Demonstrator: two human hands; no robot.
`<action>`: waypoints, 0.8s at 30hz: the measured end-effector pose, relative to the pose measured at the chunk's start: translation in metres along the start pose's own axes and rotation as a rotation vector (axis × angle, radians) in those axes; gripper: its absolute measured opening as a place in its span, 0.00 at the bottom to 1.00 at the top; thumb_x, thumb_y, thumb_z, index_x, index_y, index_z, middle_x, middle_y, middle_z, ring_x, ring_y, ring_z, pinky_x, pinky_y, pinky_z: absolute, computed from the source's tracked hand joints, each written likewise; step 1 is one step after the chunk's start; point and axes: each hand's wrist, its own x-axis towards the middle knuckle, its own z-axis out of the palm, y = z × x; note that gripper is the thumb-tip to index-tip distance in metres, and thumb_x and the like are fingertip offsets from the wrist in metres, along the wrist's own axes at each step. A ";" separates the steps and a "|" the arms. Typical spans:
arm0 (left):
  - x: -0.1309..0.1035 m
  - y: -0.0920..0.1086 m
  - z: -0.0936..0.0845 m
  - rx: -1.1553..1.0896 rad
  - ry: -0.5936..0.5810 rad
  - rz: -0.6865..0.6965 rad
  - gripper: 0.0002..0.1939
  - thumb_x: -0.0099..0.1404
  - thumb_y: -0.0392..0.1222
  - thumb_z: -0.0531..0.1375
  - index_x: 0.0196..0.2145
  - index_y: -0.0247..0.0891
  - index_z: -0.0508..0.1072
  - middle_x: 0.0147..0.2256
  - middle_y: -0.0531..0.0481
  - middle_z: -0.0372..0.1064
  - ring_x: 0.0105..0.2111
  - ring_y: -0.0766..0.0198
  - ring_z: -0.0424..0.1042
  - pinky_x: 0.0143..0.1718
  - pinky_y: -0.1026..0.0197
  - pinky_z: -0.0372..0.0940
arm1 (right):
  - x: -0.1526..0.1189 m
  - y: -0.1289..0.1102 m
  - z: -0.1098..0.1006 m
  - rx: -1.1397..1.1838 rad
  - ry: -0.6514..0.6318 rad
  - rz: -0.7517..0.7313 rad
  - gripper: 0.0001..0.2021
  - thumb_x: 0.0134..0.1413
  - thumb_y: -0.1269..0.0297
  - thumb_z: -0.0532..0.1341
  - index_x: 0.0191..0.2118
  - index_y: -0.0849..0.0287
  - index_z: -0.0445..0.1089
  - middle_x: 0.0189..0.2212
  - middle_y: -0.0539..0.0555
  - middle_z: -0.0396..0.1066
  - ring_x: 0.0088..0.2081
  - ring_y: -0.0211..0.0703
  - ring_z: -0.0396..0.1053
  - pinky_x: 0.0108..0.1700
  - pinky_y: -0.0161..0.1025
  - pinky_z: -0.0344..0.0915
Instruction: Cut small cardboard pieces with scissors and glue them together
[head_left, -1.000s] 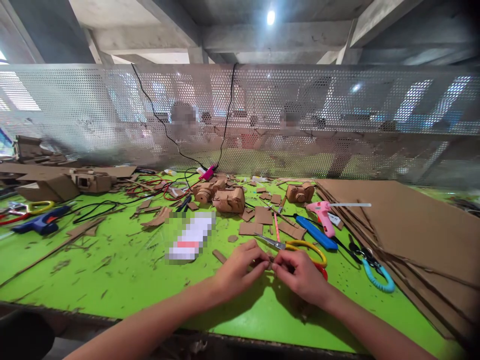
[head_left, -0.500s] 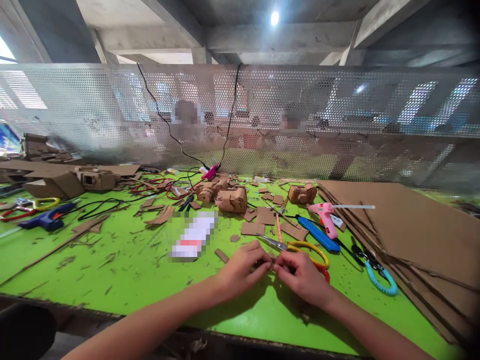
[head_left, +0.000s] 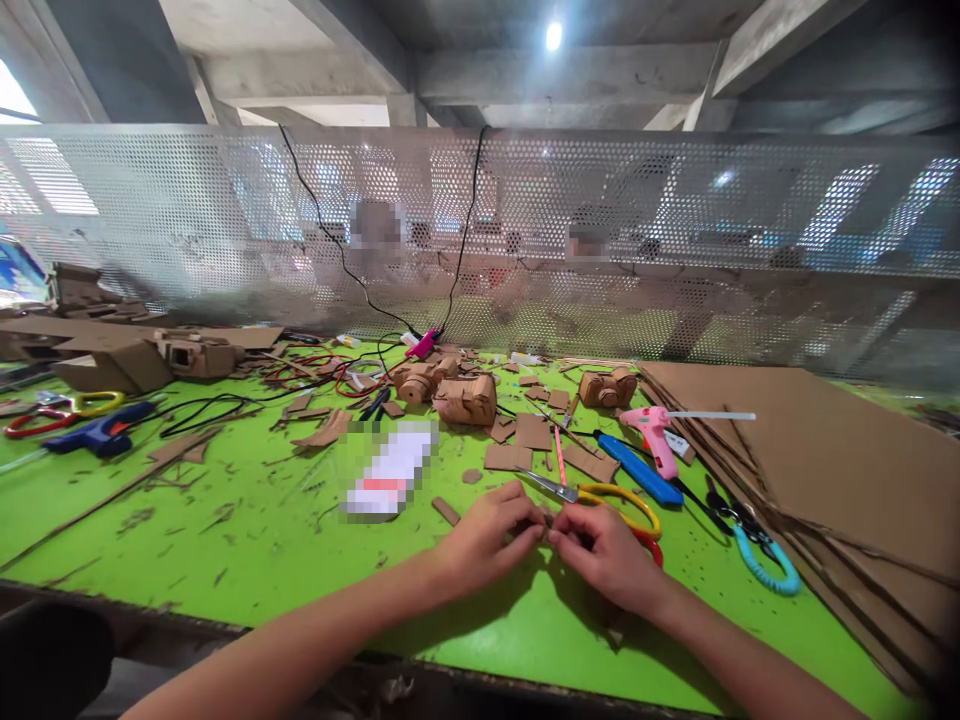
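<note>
My left hand and my right hand meet low over the green table, fingertips pinched around a small piece of cardboard. Most of that piece is hidden by the fingers. Just beyond my right hand lie scissors with one yellow and one red handle, blades pointing left. A narrow cardboard strip rests beside my left hand. Past the hands, flat cardboard pieces and a pink striped stick are scattered.
Cardboard camera models stand further back. To the right are a blue cutter, a pink glue gun, turquoise-handled pliers and large cardboard sheets. A blue glue gun lies left. A perforated screen spans the back.
The view has shifted very slightly. Both hands stay together at the same place, still pinching the small piece of cardboard.
</note>
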 end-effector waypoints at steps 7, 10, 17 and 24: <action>0.001 -0.001 -0.001 0.069 -0.036 0.020 0.05 0.63 0.33 0.56 0.32 0.35 0.73 0.29 0.50 0.64 0.31 0.64 0.65 0.32 0.64 0.59 | 0.001 -0.001 -0.003 -0.152 -0.008 -0.093 0.09 0.55 0.65 0.57 0.25 0.60 0.67 0.16 0.46 0.62 0.20 0.33 0.56 0.25 0.32 0.50; 0.001 -0.003 -0.002 0.117 -0.075 0.040 0.06 0.64 0.34 0.56 0.32 0.35 0.73 0.29 0.50 0.65 0.31 0.64 0.66 0.32 0.64 0.59 | 0.001 -0.001 -0.004 -0.226 -0.017 -0.110 0.09 0.54 0.67 0.57 0.25 0.59 0.68 0.16 0.46 0.64 0.20 0.34 0.57 0.26 0.33 0.50; -0.001 -0.008 0.002 0.276 -0.143 0.107 0.09 0.67 0.36 0.52 0.34 0.35 0.72 0.30 0.48 0.64 0.29 0.63 0.65 0.29 0.63 0.58 | -0.001 -0.003 -0.005 -0.432 -0.029 -0.171 0.10 0.54 0.68 0.56 0.23 0.59 0.67 0.17 0.48 0.67 0.20 0.35 0.57 0.27 0.36 0.47; -0.003 -0.007 0.003 0.379 -0.176 0.120 0.05 0.66 0.35 0.54 0.34 0.36 0.70 0.31 0.49 0.63 0.26 0.65 0.63 0.26 0.64 0.55 | -0.002 -0.004 -0.005 -0.555 -0.046 -0.233 0.10 0.54 0.68 0.55 0.23 0.58 0.65 0.18 0.50 0.69 0.19 0.37 0.61 0.27 0.37 0.46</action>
